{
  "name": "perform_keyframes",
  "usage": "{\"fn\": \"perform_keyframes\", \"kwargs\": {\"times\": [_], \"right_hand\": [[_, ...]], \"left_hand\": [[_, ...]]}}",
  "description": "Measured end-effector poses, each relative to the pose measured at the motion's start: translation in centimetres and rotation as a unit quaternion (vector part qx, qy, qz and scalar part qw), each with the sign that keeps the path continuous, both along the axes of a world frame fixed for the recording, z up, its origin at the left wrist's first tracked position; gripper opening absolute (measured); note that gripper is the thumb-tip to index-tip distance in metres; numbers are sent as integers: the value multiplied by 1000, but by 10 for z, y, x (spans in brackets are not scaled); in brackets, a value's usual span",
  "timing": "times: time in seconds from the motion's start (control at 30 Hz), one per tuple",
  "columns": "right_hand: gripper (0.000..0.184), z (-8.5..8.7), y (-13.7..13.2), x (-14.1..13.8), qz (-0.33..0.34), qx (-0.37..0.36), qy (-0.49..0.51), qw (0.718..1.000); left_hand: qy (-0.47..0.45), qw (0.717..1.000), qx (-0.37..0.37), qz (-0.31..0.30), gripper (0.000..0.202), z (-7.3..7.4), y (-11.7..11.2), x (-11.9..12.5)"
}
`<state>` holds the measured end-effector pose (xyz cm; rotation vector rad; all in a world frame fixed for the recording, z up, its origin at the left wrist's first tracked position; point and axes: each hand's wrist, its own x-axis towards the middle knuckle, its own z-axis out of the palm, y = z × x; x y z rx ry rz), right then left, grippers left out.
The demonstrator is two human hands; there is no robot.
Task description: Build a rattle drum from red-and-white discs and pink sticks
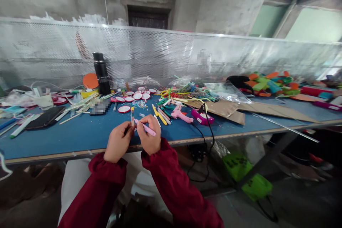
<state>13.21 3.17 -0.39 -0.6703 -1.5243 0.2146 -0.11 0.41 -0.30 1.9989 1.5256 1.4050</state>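
Note:
My left hand [118, 141] is closed round a thin pale stick [132, 115] that it holds upright over the front edge of the blue table [80, 133]. Touching it on the right, my right hand [149, 136] grips a pink pen [145, 128] whose tip points at the stick. Both sleeves are dark red. A pink glue gun [181, 114] lies just beyond my hands, with its black cord running off the table edge.
A black flask [101, 73] stands at the back left by an orange disc [90, 80]. Red-rimmed white discs [133, 97], loose sticks, a dark phone [45, 117], cardboard sheets [256, 108] and bright craft pieces [269, 83] cover the table. A perforated metal screen [171, 57] backs it. Green bags [247, 176] lie underneath.

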Motion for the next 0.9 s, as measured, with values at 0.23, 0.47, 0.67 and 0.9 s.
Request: {"fn": "perform_keyframes", "kwargs": {"times": [0.23, 0.47, 0.67, 0.9], "right_hand": [[13, 3, 0, 1, -1, 22, -13, 1000], [14, 2, -2, 1, 2, 4, -11, 1000], [15, 1, -1, 1, -1, -4, -4, 1000], [13, 4, -2, 1, 7, 12, -10, 1000]], "left_hand": [[-5, 1000, 4, -5, 29, 0, -1, 0], [12, 1000, 9, 4, 29, 0, -1, 1], [8, 1000, 6, 1, 27, 1, -1, 1], [5, 1000, 9, 4, 26, 1, -2, 0]]}}
